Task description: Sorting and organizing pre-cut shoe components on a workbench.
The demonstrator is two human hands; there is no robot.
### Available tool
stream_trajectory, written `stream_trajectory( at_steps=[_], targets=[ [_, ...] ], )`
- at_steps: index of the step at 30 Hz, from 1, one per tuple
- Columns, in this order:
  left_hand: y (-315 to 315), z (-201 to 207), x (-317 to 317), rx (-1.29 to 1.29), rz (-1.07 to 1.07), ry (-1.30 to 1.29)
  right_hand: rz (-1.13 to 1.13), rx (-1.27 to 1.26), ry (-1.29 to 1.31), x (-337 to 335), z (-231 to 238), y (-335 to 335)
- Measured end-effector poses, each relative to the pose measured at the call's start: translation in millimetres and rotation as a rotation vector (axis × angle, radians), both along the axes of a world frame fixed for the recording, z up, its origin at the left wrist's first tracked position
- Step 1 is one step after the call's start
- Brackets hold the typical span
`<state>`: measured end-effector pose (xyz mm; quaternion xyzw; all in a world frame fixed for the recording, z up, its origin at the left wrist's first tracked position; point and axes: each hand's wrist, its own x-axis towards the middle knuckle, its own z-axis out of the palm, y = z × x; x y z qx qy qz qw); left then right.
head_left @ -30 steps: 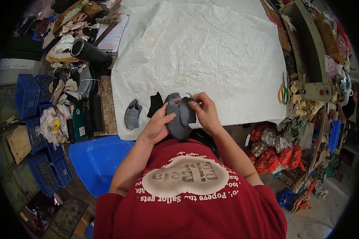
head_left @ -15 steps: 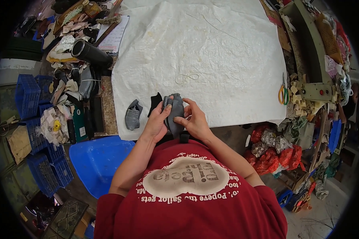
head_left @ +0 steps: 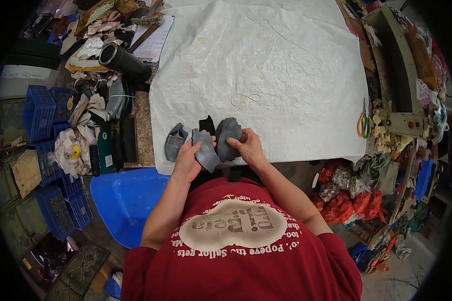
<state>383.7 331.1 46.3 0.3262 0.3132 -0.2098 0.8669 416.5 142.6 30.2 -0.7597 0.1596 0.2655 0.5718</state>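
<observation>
My left hand point(head_left: 188, 159) is closed on a flat grey cut piece point(head_left: 205, 149), thumb on its face. In my right hand point(head_left: 249, 148) is a darker grey piece point(head_left: 228, 135), pinched at its right side; it looks like a small stack of layers, but I cannot tell how many. The two pieces are side by side with a small gap, over the table's near edge. Left of them a grey curved piece point(head_left: 175, 143) lies on the white sheet point(head_left: 296, 90). A black piece point(head_left: 206, 124) lies just beyond my left hand, partly hidden.
Scissors point(head_left: 363, 124) with orange and green handles lie at the sheet's right edge. A loop of thin cord point(head_left: 245, 99) is on the sheet. A blue plastic basin point(head_left: 128, 200) stands below at left; a black cylinder point(head_left: 124, 61) and scraps lie beyond it. Red bags point(head_left: 339, 205) sit at lower right.
The grey pieces held together between both hands are now apart, one in each hand. My right hand has shifted slightly right. The whole view has shifted a little.
</observation>
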Motion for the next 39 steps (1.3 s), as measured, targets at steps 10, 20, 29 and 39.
stream_trajectory(
  at_steps=[10,20,29,39],
  targets=[
    [-11.4,11.4,-0.3,0.254,-0.209,-0.129,-0.025,-0.295,-0.436,-14.8,-21.0,-3.2],
    [-41.6,26.0,1.8,1.18,-0.525,-0.775,0.186,0.079,-0.228,-6.3,58.1,12.7],
    [-47.6,26.9,1.3,1.378,-0.679,-0.892,0.224,0.257,0.02,2.7,42.8,-9.0],
    [-52.5,33.1,4.9,1.252,-0.705,-0.839,0.215,0.483,0.14,6.5,45.1,-22.6]
  ],
)
